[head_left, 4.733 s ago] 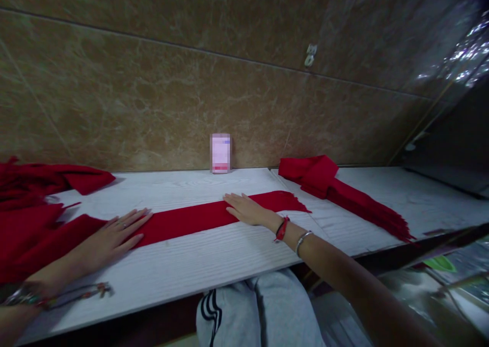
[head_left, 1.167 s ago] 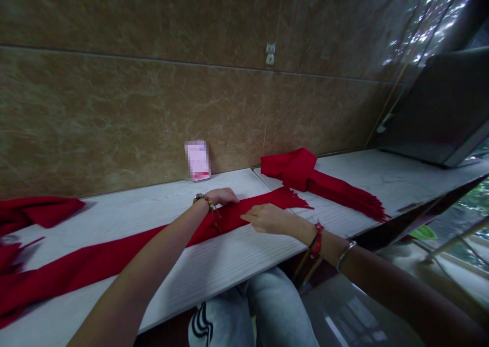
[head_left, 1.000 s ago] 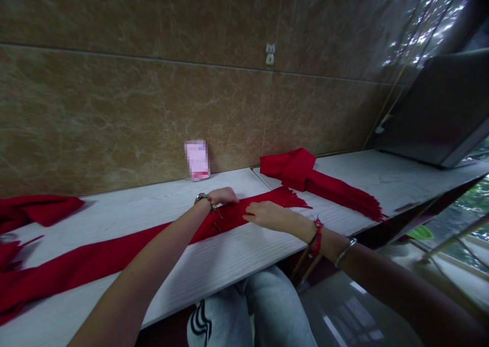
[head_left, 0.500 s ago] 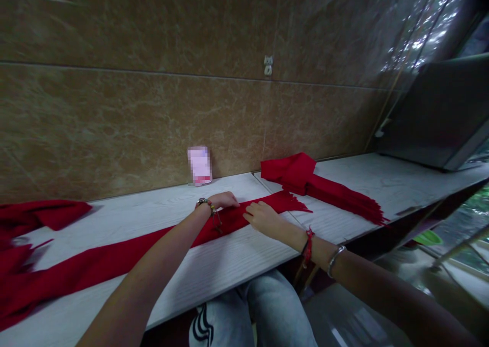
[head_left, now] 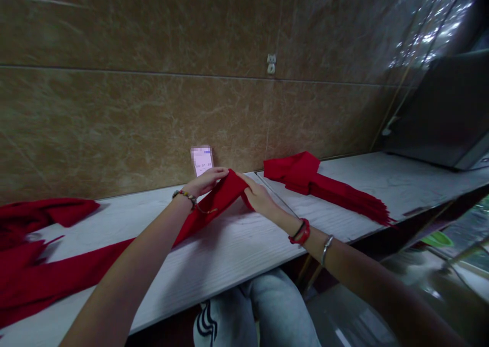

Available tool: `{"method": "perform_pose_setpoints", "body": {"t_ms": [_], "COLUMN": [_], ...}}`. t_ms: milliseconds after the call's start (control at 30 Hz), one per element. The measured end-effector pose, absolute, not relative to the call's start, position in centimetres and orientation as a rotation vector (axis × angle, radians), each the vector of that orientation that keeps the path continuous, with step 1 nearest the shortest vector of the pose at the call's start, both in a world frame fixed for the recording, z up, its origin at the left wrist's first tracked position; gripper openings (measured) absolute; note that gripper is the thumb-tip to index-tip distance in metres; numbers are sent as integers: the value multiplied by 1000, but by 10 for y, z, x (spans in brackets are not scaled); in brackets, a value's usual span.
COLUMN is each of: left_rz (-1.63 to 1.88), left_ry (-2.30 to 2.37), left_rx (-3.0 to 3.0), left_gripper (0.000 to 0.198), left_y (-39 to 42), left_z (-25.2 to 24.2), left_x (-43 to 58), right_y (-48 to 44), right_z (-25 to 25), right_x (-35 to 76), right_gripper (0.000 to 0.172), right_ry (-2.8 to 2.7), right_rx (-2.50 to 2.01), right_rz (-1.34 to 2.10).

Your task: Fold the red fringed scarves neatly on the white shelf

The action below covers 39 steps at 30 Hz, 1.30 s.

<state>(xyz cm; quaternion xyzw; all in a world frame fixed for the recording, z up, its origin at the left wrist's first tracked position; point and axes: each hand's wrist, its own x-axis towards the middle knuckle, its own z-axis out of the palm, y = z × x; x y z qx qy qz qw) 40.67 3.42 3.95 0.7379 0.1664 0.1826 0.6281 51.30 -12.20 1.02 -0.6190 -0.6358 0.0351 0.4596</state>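
1 red scarf (head_left: 218,199) hangs from left hand (head_left: 206,180) and right hand (head_left: 260,199).

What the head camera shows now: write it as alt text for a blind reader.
Two bare hands hold one end of a long red scarf raised off a white wooden table, the left hand and right hand gripping it together. A folded red scarf lies to the right and more red cloth at the far left.

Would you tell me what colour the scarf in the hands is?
The scarf is plain red; the head view shows it best.
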Motion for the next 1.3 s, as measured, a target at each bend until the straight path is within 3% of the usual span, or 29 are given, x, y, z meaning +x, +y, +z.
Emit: {"method": "perform_pose_setpoints", "body": {"t_ms": [133, 233, 367, 467, 567, 700, 933, 1133, 1300], "left_rz": [617, 676, 734, 762, 526, 211, 270, 21, -139], "left_ry": [345, 308, 294, 281, 307, 417, 515, 485, 378], "left_rx": [1702, 1797, 1890, 1859, 1862, 1958, 1878, 1822, 1589], "left_gripper": [28, 27, 29, 41, 56, 50, 44, 34, 52], "left_y": [35, 35, 35, 37, 41, 47, 48, 38, 31], "left_z": [65, 75, 79, 76, 69, 56, 49, 25, 13], "left_x": [395, 388, 385, 380, 366, 342, 345, 391, 405], "right_y": [-108, -104, -93, -83, -80, -88, -103, -118, -124], "right_z": [50, 71, 84, 86, 89, 93, 76, 33, 29], "right_x": [495, 486, 489, 496, 498, 500, 535, 570, 585], "right_gripper": [67, 62, 47, 30, 25, 26, 24, 23, 26], "right_ry": [-1225, -1010, -1017, -1179, -1254, -1290, -1063, -867, -872], "right_rx": [-1226, -1183, -1291, -1352, -1385, -1357, -1321, -1388, -1344], "right_rz": [681, 867, 814, 762, 672, 626, 748, 850, 801]}}
